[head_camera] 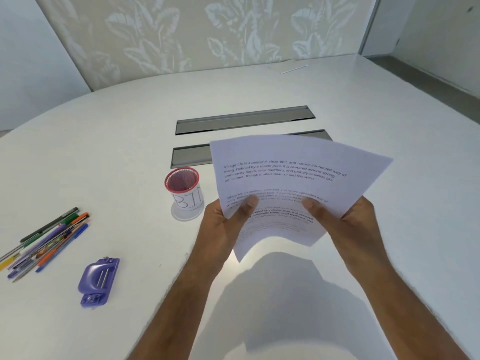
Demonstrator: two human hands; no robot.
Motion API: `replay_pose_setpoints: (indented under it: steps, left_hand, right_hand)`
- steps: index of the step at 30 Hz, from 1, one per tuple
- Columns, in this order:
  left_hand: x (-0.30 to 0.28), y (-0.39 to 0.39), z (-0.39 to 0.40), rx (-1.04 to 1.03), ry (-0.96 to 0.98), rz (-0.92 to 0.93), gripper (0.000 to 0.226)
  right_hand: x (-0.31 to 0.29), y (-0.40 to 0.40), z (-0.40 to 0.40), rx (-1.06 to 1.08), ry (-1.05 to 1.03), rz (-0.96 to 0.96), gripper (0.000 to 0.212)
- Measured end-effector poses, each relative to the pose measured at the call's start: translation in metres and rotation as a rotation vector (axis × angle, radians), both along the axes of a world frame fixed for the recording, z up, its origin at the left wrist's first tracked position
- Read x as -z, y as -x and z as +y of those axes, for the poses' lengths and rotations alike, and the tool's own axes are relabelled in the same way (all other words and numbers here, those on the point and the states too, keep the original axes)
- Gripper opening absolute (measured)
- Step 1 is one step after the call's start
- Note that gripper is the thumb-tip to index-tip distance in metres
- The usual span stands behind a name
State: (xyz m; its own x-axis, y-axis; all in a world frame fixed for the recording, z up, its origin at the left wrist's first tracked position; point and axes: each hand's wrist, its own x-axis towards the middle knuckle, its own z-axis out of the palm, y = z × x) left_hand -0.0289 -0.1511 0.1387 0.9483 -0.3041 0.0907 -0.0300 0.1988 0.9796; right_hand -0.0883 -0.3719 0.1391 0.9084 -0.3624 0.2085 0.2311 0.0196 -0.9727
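The left hand (226,222) and right hand (350,222) pinch the printed sheets (285,162), thumbs on top, above the table (415,255) right of the red cup (181,183) — seemingly squaring them — before the purple punch (98,281), near left.

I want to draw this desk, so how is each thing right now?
Papers, up in the air, bent.
Left hand, pinches the papers' left edge.
Right hand, pinches their right edge.
Cup, upright, no pens in it.
Pens, lying in a heap, untouched.
Punch, lying flat, untouched.
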Motion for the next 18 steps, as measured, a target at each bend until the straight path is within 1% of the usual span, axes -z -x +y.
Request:
replay_pose_setpoints:
  steps: [3, 7, 11, 14, 16, 18]
  left_hand:
    - [0.019, 0.005, -0.006, -0.018, -0.036, 0.075, 0.020]
    - [0.038, 0.011, -0.006, -0.032, -0.093, 0.136, 0.026]
    - [0.039, 0.009, -0.004, -0.033, -0.118, 0.123, 0.029]
    - [0.035, 0.008, -0.003, -0.045, -0.126, 0.107, 0.028]
    - [0.032, 0.008, -0.001, -0.048, -0.109, 0.085, 0.029]
    - [0.028, 0.008, 0.001, -0.056, -0.053, 0.075, 0.029]
  right_hand:
    - [0.023, 0.002, 0.000, -0.022, 0.016, 0.082, 0.030]
    - [0.043, 0.005, 0.000, -0.030, 0.085, 0.163, 0.029]
    - [0.047, 0.003, -0.002, -0.031, 0.092, 0.169, 0.029]
    - [0.047, 0.003, -0.003, -0.064, 0.057, 0.155, 0.028]
    - [0.048, 0.003, -0.006, -0.090, 0.035, 0.151, 0.027]
    - [0.050, 0.004, -0.009, -0.118, 0.003, 0.150, 0.026]
